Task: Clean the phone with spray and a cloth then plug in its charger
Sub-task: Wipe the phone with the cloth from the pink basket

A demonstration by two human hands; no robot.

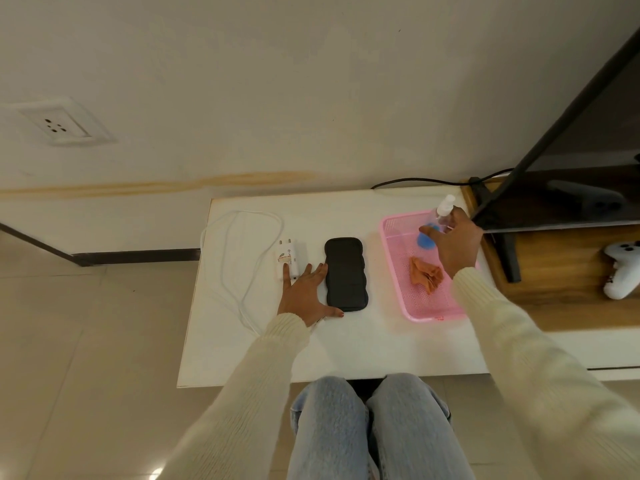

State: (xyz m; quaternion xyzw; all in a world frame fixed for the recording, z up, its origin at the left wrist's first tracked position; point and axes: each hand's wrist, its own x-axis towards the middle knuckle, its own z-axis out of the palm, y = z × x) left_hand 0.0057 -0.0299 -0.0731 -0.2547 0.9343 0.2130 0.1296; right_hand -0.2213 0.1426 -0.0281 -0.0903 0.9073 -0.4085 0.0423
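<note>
1 phone (345, 274) | 1 charger (289, 258) | 1 spray btl (444, 206) | 1 cloth (426, 274) | 1 tray (394, 244)

phone (346, 273), centre: black case, matt, padded-looking ridges.
charger (289, 259), left of it: white plastic, smooth, slight sheen, paper-like label on its face.
cable (242, 216): white, smooth jacket.
tray (433, 303), centre right: pink plastic, fine mesh floor, solid rim.
cloth (426, 277) in it: orange fabric, crumpled, matt.
spray bottle (445, 209): clear plastic, white plastic head.
table (346, 348): white top, smooth, matt.
shelf (554, 292), right: wood grain, satin.
TV screen (571, 202), upper right: black, glossy, mirror-like.
controller (623, 271): white plastic, glossy.
floor (69, 341): beige tiles, polished, glare spot lower left.
wall (311, 81): matt paint.
sleeves (249, 386): cream rib knit.
jeans (329, 427): pale denim.
</note>
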